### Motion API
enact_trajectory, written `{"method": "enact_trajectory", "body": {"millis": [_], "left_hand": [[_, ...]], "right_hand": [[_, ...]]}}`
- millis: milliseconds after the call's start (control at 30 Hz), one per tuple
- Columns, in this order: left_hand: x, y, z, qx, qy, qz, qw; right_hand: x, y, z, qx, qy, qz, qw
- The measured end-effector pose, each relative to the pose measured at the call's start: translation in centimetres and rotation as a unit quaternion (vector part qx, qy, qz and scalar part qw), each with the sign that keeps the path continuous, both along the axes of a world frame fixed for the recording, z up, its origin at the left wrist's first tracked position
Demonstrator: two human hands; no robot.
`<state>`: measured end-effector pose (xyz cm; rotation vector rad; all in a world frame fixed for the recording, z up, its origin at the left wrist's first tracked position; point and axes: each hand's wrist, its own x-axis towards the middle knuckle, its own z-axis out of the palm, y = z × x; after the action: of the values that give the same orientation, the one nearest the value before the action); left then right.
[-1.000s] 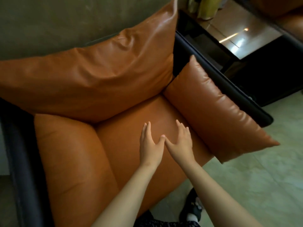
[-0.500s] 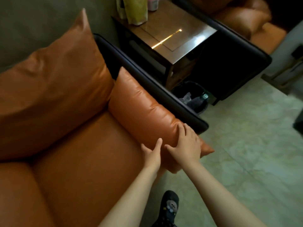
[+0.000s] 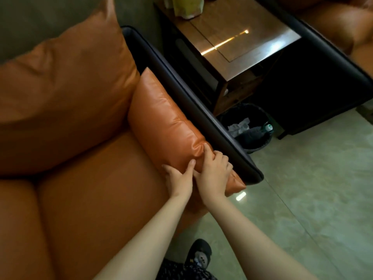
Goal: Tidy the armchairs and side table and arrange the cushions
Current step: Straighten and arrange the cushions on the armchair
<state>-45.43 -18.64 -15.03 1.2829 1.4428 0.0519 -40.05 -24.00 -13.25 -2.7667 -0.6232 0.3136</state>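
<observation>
My left grip [image 3: 178,179] and right grip [image 3: 215,170] both curled tight round the front end of the side cushion [image 3: 167,122], wedged upright between seat [image 3: 101,188] and dark armrest [image 3: 201,110], probably to square it up.

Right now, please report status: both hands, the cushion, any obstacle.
The left hand and right hand grip the side cushion at its front end. It stands on edge against the dark armrest. Nothing in the way.
</observation>
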Motion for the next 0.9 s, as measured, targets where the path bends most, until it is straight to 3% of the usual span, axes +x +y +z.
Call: {"method": "enact_trajectory", "body": {"millis": [400, 900], "left_hand": [[-0.7, 1.4, -0.5, 0.012, 0.007, -0.024, 1.0], [-6.4, -0.7, 4.7, 0.04, -0.043, -0.187, 0.981]], "right_hand": [[0.7, 0.7, -0.1, -0.011, -0.004, 0.044, 0.999], [-5.4, -3.2, 3.5, 0.001, -0.002, 0.078, 0.997]]}}
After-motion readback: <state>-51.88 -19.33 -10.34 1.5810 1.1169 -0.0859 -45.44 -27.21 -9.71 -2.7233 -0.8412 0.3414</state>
